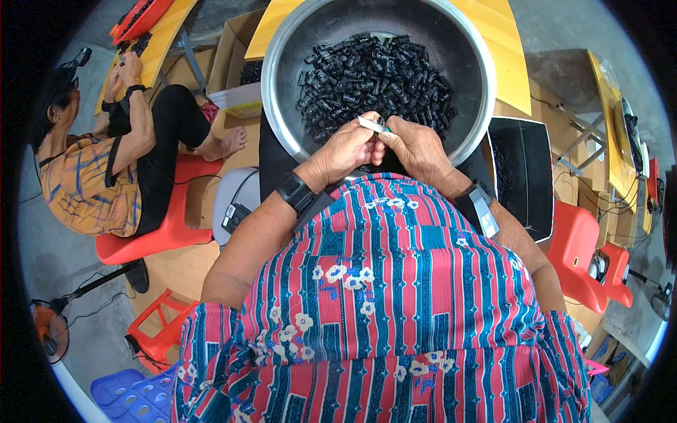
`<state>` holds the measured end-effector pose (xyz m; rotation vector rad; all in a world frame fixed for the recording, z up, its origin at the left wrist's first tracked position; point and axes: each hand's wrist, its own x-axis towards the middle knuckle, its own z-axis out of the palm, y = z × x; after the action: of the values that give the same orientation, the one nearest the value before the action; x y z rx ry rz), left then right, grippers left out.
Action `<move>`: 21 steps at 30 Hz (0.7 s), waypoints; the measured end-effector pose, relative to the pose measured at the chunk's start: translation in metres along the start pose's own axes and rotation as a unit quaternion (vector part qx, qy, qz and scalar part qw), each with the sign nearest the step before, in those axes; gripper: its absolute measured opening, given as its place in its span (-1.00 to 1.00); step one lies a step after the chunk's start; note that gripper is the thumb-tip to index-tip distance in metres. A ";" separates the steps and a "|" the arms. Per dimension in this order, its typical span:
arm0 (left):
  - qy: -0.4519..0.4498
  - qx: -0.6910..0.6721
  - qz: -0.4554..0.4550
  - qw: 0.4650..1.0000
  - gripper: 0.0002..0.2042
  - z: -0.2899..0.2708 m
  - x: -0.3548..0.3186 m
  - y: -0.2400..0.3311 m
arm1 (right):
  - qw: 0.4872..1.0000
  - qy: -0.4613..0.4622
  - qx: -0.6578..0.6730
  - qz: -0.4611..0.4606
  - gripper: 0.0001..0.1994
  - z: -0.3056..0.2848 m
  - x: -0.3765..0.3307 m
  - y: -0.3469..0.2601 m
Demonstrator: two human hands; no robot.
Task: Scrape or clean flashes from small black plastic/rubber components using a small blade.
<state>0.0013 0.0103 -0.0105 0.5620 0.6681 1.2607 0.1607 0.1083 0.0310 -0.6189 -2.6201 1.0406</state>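
Observation:
Both my hands meet over the near rim of a large metal basin (277,84). Inside it lies a heap of small black plastic parts (377,81). My left hand (345,150) is closed, its fingers curled in and the thumb up against the other hand; what it grips is mostly hidden. My right hand (421,148) is closed in a pinch on a small white flat strip (369,125), which has a bit of teal near the fingertips and points left across the left fingers. A tiny dark piece shows between the fingertips. The strip's exact kind cannot be made out.
Right of the basin stands an open black-lined box (523,176); a cardboard box (236,60) is at the left. Another person (99,169) sits far left at a yellow table (166,32). Red stools (575,257) and a blue plastic crate (134,395) stand around.

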 end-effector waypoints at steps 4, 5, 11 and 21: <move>0.008 -0.001 0.001 1.000 -0.80 -0.002 0.001 -0.002 | 1.000 -0.004 0.002 0.008 -0.69 0.000 0.001 0.000; 0.007 -0.001 0.001 1.000 -0.80 -0.002 0.002 -0.003 | 1.000 -0.002 0.002 0.011 -0.69 0.000 0.001 0.000; 0.018 0.031 0.013 0.999 -0.80 0.001 0.002 -0.001 | 1.000 0.010 -0.009 0.007 -0.70 0.002 0.001 -0.001; 0.031 0.045 0.000 0.999 -0.78 0.004 0.002 0.001 | 0.999 0.015 -0.032 0.037 -0.68 0.003 0.002 -0.005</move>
<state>0.0039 0.0121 -0.0072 0.5984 0.7787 1.2568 0.1567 0.1044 0.0321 -0.7455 -2.6319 0.9633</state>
